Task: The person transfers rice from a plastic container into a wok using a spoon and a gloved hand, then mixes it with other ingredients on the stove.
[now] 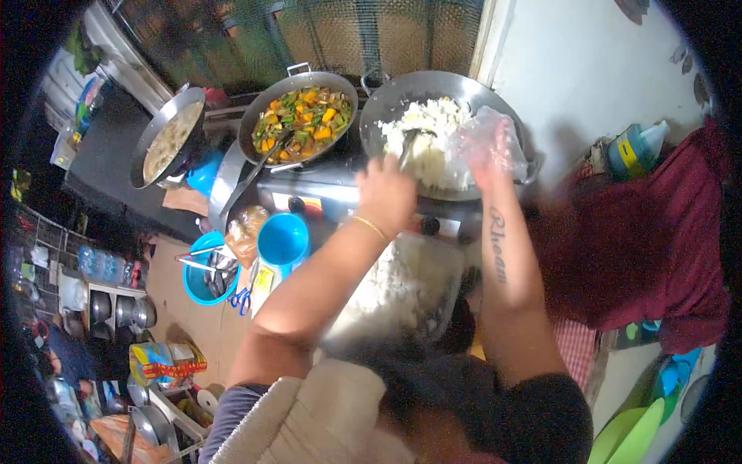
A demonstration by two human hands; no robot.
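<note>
At the top right of the middle, a large metal wok [385, 95] on the stove holds white rice [432, 119]. My left hand [387, 191] is closed around the handle of a metal spatula or ladle [409, 148], whose head lies in the rice. My right hand [490, 153], covered by a clear plastic bag [504, 130], is over the wok's right side; its fingers are blurred, and whether they grip anything is unclear. Below my forearms, a clear container [452, 278] holds more white rice [388, 284].
A pan [246, 124] of cut vegetables with a ladle [246, 182] stands left of the wok, and another pan [200, 110] with brownish liquid is farther left. A blue cup [283, 238], a blue basin [197, 293] and blue-handled scissors [240, 300] are lower left. Maroon cloth [626, 249] hangs at right.
</note>
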